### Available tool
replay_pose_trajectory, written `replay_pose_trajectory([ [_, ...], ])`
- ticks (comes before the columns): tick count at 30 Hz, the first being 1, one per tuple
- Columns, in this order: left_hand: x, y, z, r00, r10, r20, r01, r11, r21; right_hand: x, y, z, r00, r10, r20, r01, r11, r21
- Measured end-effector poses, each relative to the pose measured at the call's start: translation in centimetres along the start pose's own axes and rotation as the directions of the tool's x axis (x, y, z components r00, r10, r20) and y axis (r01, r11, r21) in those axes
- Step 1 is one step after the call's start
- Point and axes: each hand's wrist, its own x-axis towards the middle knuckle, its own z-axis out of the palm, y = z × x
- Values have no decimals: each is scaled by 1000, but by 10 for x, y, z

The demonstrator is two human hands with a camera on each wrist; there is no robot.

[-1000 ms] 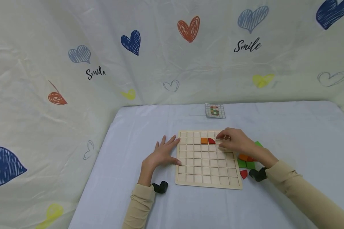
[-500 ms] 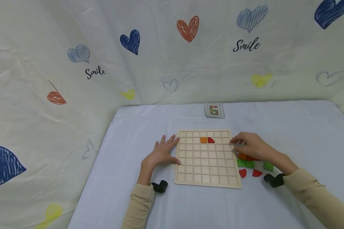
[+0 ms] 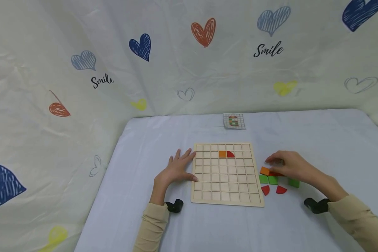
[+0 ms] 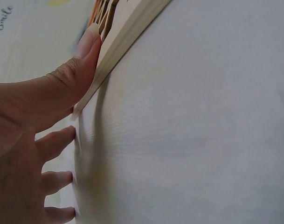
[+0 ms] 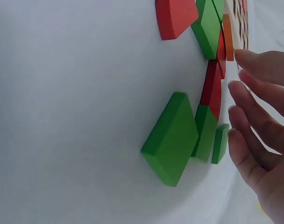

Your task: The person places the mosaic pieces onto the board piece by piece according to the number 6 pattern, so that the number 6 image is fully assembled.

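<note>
In the head view my left hand (image 3: 174, 171) rests at the left edge of a wooden grid board (image 3: 225, 177), fingers spread. Its thumb (image 4: 88, 46) lies on the board's rim in the left wrist view. An orange square tile (image 3: 222, 154) and a red quarter-round tile (image 3: 230, 154) sit side by side in the board's second row. My right hand (image 3: 294, 167) hovers over the loose tiles at the board's right, fingers loosely bent and nothing between them. In the right wrist view its fingertips are close to a loose orange tile (image 5: 228, 37).
Green square tiles (image 3: 273, 180) and red quarter-round tiles (image 3: 281, 189) lie beside the board, one green tile (image 5: 172, 140) nearer the right wrist camera. A pattern card (image 3: 234, 121) lies at the table's back. A curtain printed with hearts (image 3: 203, 32) hangs behind.
My right hand has moved from above the board's upper right, rightward and toward me, to the loose tiles. The left hand stays at the board's edge.
</note>
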Motion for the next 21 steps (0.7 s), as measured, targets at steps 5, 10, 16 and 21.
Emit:
replay_pose_trajectory([
  [5,0,-1,0,1000,3,2,-3,1000,-4,-5,4,-1,999,12,32,-13,1000,11],
  [10,0,-2,0,1000,8,-6,-8,1000,0,-7,7,2,996,18,84,-20,999,28],
  [16,1,-2,1,1000,2,-1,-2,1000,-4,-6,8,5,992,40,119,-42,999,15],
  [21,1,-1,2,1000,-5,-6,5,1000,-6,-5,6,4,991,45,125,-49,998,29],
])
